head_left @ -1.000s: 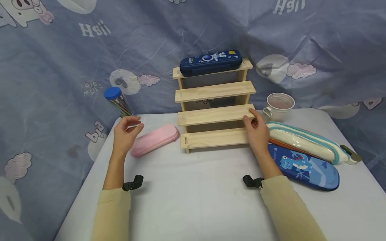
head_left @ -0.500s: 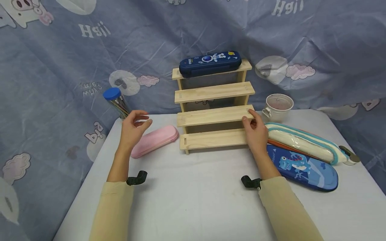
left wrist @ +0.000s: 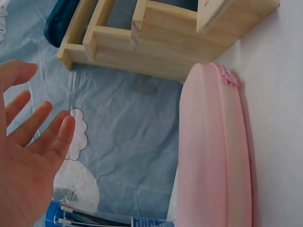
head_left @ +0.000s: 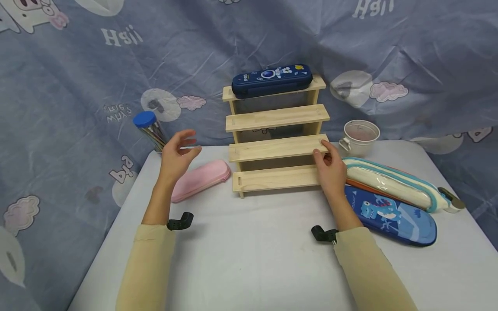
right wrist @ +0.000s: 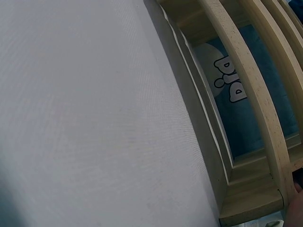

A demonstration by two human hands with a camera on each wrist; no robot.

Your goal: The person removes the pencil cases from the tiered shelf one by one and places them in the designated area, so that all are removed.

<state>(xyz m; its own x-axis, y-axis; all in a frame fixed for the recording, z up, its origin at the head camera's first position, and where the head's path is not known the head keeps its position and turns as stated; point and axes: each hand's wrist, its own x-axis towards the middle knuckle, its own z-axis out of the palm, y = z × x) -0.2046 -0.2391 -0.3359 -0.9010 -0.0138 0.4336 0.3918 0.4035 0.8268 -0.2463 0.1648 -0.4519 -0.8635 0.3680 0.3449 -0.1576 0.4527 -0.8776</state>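
Note:
My left hand (head_left: 177, 156) hovers with loosely bent fingers and holds nothing. Below it lies a pink pencil case (head_left: 202, 179) on the table, its zipper facing the front. With curled thumb and fingers, my right hand (head_left: 331, 170) holds the right end of a step of the wooden tiered stand (head_left: 278, 148); in the right wrist view only a sliver of that hand shows at the edge. On the stand's top step rests a dark blue space-print pencil case (head_left: 272, 81).
Right of the stand lie a dinosaur-print pencil case (head_left: 393, 216) and a cream-and-teal pouch (head_left: 389, 183), with an orange edge beneath it. A white cup (head_left: 359, 138) stands behind them. Back left is a blue-lidded jar of thin sticks (head_left: 149, 127). A printed cloth (head_left: 194, 47) hangs behind.
My left hand has risen and drifted right, away from the front edge, above the pink pencil case. The right hand keeps its hold on the stand.

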